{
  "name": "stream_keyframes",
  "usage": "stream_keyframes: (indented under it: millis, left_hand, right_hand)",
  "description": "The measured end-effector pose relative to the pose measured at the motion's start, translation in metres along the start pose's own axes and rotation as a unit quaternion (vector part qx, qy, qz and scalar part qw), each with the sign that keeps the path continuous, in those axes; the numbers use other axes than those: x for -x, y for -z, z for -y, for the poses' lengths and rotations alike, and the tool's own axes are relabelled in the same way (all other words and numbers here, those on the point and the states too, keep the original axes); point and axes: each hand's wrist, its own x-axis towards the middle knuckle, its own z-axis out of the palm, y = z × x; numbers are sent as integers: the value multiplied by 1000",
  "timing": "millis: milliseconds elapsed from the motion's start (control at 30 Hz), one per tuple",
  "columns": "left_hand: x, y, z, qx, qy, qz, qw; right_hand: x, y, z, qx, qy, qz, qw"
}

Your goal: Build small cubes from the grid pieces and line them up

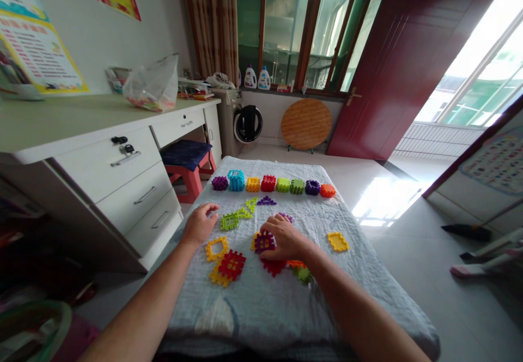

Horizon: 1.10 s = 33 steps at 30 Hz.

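My right hand (pixel 286 235) lies over a purple interlocking tile (pixel 263 241) on the cloth-covered table (pixel 286 302), with its fingers curled onto the tile. My left hand (pixel 200 223) rests on the cloth with fingers bent, beside a green tile (pixel 230 221) and above a yellow frame tile (pixel 216 247). A red tile (pixel 232 264) lies on another yellow one near me. Further red, orange and green tiles (pixel 303 273) peek out under my right wrist. A single yellow tile (pixel 338 241) sits to the right. A row of several built cubes (pixel 269 183) lines the far edge.
A white desk with drawers (pixel 122 171) stands at the left, with a plastic bag (pixel 153 85) on top and a red stool (pixel 188 172) under it. A round wooden tabletop (pixel 306 124) leans against the far wall. A broom (pixel 469 230) lies on the floor at right.
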Motion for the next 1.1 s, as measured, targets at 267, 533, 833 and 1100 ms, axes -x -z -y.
stream_keyframes:
  millis: [267,533,833,1100]
  left_hand:
    - [-1,0,0,-1,-2,-3,1000]
    - [-1,-1,1,2,4,-5,1000]
    - [-1,-1,0,-5,2,-3,1000]
    - [-1,-1,0,-1,2,-5,1000]
  right_hand:
    - [3,4,-20,-119,-64,-88,987]
    - [8,9,-41,-143,-161,-190,958]
    - [4,-1,-47,-74,-187,-239,950]
    - [24,14,-91,-43,-309,-290,905]
